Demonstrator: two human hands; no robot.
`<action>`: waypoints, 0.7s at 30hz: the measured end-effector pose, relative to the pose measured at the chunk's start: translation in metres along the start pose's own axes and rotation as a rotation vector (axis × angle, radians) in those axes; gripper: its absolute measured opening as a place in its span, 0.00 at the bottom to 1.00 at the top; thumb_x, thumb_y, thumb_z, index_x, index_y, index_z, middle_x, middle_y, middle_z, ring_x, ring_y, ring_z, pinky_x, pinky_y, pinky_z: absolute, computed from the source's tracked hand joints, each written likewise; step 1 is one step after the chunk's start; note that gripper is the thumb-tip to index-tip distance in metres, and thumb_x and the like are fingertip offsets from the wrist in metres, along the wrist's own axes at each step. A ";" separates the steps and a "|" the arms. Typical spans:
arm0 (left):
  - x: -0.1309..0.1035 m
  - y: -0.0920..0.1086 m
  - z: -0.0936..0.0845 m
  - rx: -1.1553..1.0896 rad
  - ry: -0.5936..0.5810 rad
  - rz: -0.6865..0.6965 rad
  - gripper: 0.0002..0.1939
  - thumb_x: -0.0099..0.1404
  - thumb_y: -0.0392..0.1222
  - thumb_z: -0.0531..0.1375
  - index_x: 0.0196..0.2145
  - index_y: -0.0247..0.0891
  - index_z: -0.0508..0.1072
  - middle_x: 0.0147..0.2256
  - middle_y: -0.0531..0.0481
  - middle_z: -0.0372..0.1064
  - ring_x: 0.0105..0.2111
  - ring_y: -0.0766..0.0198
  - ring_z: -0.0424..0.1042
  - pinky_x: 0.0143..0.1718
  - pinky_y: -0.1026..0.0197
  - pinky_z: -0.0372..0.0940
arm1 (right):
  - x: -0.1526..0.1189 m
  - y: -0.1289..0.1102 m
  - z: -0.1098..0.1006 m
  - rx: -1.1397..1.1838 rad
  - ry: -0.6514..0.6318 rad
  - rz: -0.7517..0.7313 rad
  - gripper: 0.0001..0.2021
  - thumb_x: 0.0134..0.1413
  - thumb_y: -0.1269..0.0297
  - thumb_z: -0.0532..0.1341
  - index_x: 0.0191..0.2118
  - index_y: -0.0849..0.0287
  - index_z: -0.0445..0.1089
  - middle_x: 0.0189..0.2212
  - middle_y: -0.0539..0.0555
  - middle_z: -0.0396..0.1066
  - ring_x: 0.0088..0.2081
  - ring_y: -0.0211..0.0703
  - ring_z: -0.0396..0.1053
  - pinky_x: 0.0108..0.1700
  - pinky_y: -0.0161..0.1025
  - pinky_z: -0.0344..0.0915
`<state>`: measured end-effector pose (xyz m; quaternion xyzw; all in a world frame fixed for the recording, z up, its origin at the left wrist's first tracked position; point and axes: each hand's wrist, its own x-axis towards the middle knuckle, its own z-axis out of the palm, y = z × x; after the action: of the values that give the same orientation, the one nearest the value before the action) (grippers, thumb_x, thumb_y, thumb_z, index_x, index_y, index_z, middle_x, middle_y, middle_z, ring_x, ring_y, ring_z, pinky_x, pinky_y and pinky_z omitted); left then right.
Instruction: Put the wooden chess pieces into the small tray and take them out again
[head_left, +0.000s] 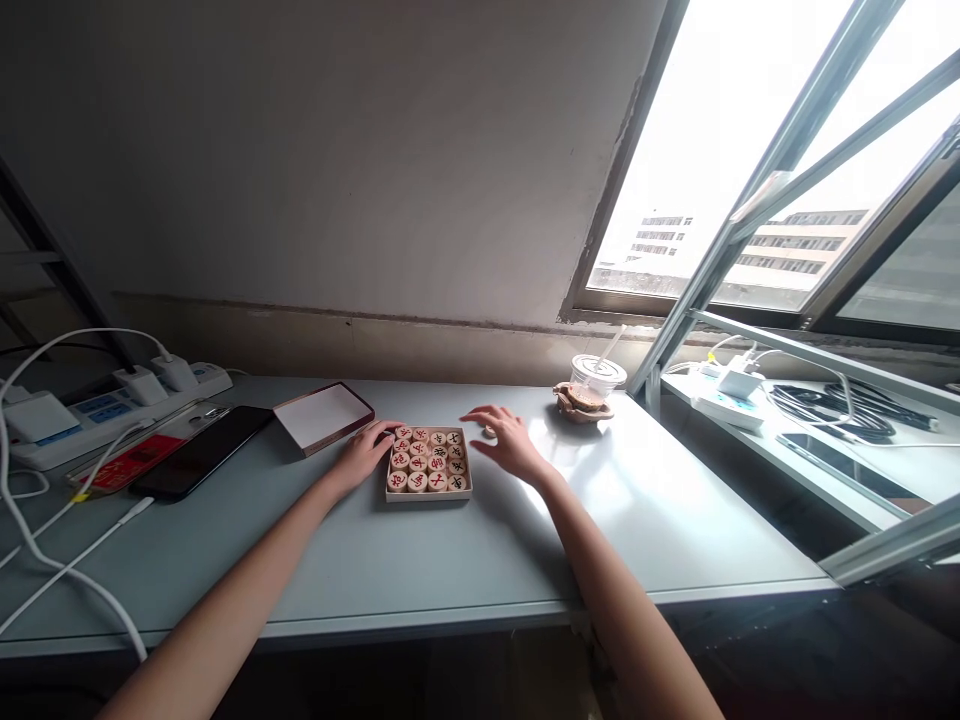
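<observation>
Our left hand [362, 456] is unclenched, fingers loosely extended against the left edge of the chess box [428, 496]. Our right hand [513, 443] is open, fingers spread, just right of the box, with a loose xiangqi piece [490, 432] partly hidden below it; we can't tell if they touch. The box sits on the gray desk [420, 560] between our hands, open, packed with round wooden pieces [437, 463] in rows, faces up: red characters on the left and into the middle, black mostly on the right. Left of our left hand we have the box lid [324, 415], pale inside facing up, tilted to the box. Past that, a black phone [204, 453], a red packet [142, 462], then a white power strip [105, 412] with plugged-in chargers and white cables [82, 572] running to the desk's front edge. Over to the right, well apart from our right hand, there's a lidded clear cup [598, 376] with a straw, by a crumpled brown wrapper [583, 404]. Beyond the metal frame [686, 305], a second desk [817, 470] carries another power strip [727, 405] and coiled black cable [821, 408].
</observation>
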<state>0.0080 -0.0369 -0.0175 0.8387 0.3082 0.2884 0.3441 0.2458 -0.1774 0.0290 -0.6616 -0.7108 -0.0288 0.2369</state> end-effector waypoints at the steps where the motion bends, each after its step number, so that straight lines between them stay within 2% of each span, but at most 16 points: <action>1: 0.000 0.000 0.000 0.002 0.001 0.007 0.18 0.63 0.46 0.47 0.46 0.38 0.68 0.48 0.45 0.67 0.50 0.55 0.64 0.52 0.53 0.59 | 0.000 -0.008 0.001 0.088 -0.051 -0.092 0.17 0.55 0.64 0.60 0.51 0.47 0.66 0.49 0.52 0.66 0.49 0.46 0.62 0.47 0.42 0.56; 4: 0.000 -0.001 0.001 0.010 0.011 0.014 0.18 0.63 0.46 0.47 0.46 0.39 0.68 0.47 0.45 0.67 0.50 0.56 0.64 0.53 0.53 0.58 | 0.000 -0.029 0.007 0.236 -0.147 -0.274 0.14 0.57 0.65 0.59 0.49 0.46 0.68 0.48 0.50 0.67 0.49 0.42 0.63 0.47 0.38 0.58; 8: 0.000 -0.001 0.001 0.007 0.029 0.019 0.18 0.62 0.47 0.48 0.45 0.39 0.69 0.47 0.45 0.68 0.49 0.55 0.65 0.52 0.53 0.59 | -0.001 -0.037 0.017 0.227 -0.092 -0.243 0.09 0.57 0.65 0.59 0.44 0.50 0.71 0.45 0.51 0.69 0.47 0.41 0.65 0.46 0.38 0.58; 13: -0.001 0.004 0.000 0.007 0.009 -0.013 0.19 0.62 0.48 0.47 0.46 0.39 0.68 0.47 0.45 0.68 0.49 0.55 0.65 0.51 0.53 0.60 | 0.000 -0.027 0.018 0.211 -0.052 -0.191 0.11 0.54 0.62 0.62 0.44 0.53 0.70 0.44 0.54 0.69 0.45 0.43 0.65 0.46 0.40 0.59; 18: -0.001 0.003 0.000 0.011 -0.001 0.002 0.19 0.62 0.48 0.47 0.46 0.38 0.68 0.48 0.44 0.67 0.50 0.55 0.64 0.52 0.53 0.58 | 0.000 -0.003 -0.002 0.181 -0.033 -0.087 0.08 0.55 0.62 0.60 0.41 0.54 0.71 0.37 0.53 0.70 0.38 0.41 0.66 0.43 0.39 0.60; 21: -0.001 0.002 0.000 0.012 0.004 0.000 0.19 0.62 0.47 0.47 0.46 0.38 0.68 0.47 0.45 0.67 0.49 0.56 0.64 0.52 0.53 0.59 | -0.004 0.014 -0.013 0.042 -0.072 0.013 0.05 0.54 0.64 0.60 0.36 0.55 0.73 0.39 0.54 0.70 0.41 0.44 0.66 0.43 0.42 0.59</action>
<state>0.0080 -0.0383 -0.0166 0.8402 0.3108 0.2883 0.3382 0.2632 -0.1842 0.0349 -0.6618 -0.7149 0.0114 0.2253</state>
